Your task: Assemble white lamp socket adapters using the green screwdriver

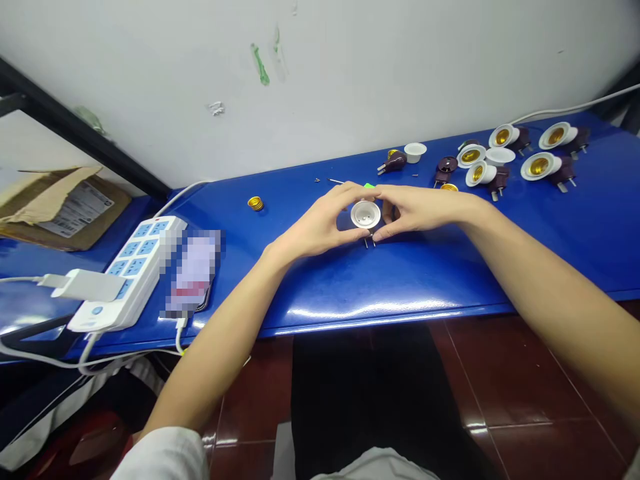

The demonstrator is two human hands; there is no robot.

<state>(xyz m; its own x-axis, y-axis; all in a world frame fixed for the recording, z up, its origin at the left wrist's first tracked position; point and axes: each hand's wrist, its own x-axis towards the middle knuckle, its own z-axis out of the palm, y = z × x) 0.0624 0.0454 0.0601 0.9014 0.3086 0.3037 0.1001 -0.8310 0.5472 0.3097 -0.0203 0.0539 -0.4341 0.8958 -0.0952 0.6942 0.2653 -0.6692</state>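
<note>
Wall [350, 87]: closes off the back.
Table [320, 287]: open between the forearms, from near edge to left hand [330, 221] and right hand [419, 205].
Lamp holder [366, 217]: fills the gap between both hands.
Gold ring [255, 203]: room to pass all round.
Phone [196, 263], power strip [145, 248]: block the left.
Holder cluster [553, 165]: blocks back right; room between it and the right forearm.

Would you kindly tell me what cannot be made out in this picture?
Head view:
White socket: lower body partly covered by the left hand and right hand.
Green object: partly hidden behind the hands.
Phone: screen masked by pixelation.
Cardboard box: cut off at the left edge.
Label: print too small.
</note>
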